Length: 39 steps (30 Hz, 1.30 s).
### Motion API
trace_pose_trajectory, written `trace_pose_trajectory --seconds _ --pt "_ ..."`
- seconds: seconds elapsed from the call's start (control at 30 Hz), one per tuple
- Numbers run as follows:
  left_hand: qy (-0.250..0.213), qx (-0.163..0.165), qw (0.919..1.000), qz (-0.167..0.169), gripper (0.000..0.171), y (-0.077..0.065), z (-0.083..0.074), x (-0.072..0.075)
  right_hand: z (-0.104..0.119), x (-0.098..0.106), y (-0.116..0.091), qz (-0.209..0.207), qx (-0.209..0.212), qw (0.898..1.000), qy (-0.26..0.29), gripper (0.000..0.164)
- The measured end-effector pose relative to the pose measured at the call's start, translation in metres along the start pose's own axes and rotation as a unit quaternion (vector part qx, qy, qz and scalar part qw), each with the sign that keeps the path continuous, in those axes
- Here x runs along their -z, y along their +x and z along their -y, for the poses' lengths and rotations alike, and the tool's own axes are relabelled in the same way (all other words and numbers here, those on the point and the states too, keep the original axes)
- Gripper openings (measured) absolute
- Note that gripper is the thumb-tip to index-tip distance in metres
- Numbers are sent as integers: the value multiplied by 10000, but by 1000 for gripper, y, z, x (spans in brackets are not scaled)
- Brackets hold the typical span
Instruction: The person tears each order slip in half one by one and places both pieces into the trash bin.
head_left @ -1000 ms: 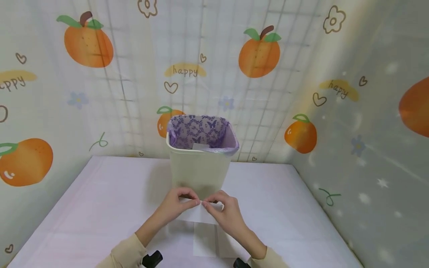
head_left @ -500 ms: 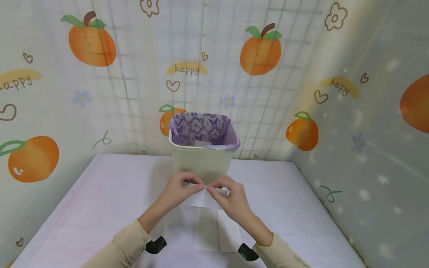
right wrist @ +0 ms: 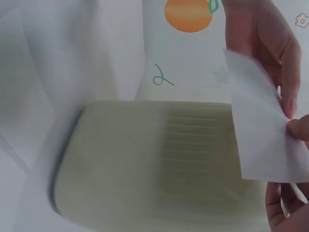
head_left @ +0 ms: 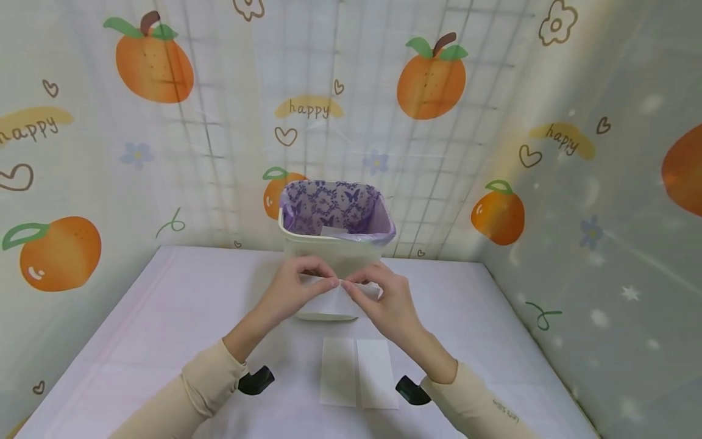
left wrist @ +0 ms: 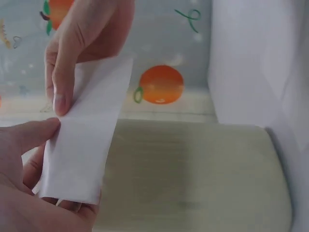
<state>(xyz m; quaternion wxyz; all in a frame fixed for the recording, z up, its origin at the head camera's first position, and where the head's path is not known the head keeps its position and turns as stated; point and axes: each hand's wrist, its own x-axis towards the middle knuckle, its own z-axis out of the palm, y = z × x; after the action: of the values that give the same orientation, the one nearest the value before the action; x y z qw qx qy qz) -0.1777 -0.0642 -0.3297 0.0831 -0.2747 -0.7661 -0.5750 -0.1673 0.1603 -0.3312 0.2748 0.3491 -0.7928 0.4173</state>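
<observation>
In the head view both hands meet over a white sheet of paper (head_left: 328, 303), held up in front of the bin. My left hand (head_left: 290, 288) pinches its upper edge between thumb and fingers. Close beside it, my right hand (head_left: 393, 305) pinches the same edge, the fingertips almost touching. Seen from the left wrist, the paper (left wrist: 89, 140) hangs as a flat strip with the two thumbs side by side on it. The right wrist view shows the paper (right wrist: 260, 125) whole on its near side, without a visible tear.
A cream bin (head_left: 334, 247) with a purple butterfly-patterned liner (head_left: 329, 207) stands behind the hands; a white piece (head_left: 334, 231) shows inside. Two white paper strips (head_left: 338, 372) lie side by side on the white table (head_left: 192, 311). A fruit-print curtain (head_left: 230, 79) hangs behind.
Both hands have risen with the paper, away from me and toward the bin's front. The two strips on the table are now uncovered. The pinch looks the same.
</observation>
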Motion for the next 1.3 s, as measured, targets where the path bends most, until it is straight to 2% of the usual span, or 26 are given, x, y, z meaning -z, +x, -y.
trace_pose_trajectory --seconds 0.17,0.33,0.6,0.8,0.93,1.03,1.17,1.3 --pt "-69 -47 9999 -81 4 6 -16 4 6 8 14 -116 287 9995 -28 6" --pt "-73 -133 9998 -98 4 12 -27 10 8 12 24 -133 361 9993 17 6" --pt "-180 -97 9997 -129 7 20 -38 19 17 18 39 -46 372 9993 -43 3" --pt "-79 -289 9993 -242 4 29 -51 24 23 24 52 -212 502 9985 -103 0" --pt "3 -386 9988 -301 4 35 -59 29 26 26 61 -319 624 9975 -84 6" --pt "49 -446 9983 -369 4 40 -63 32 28 28 69 -322 665 9972 -81 7" --pt "21 -500 9977 -467 4 47 -67 37 29 31 80 -276 661 9974 -89 1" --pt "-78 -486 9978 -447 4 53 -71 40 29 34 87 -213 641 9977 -98 5"
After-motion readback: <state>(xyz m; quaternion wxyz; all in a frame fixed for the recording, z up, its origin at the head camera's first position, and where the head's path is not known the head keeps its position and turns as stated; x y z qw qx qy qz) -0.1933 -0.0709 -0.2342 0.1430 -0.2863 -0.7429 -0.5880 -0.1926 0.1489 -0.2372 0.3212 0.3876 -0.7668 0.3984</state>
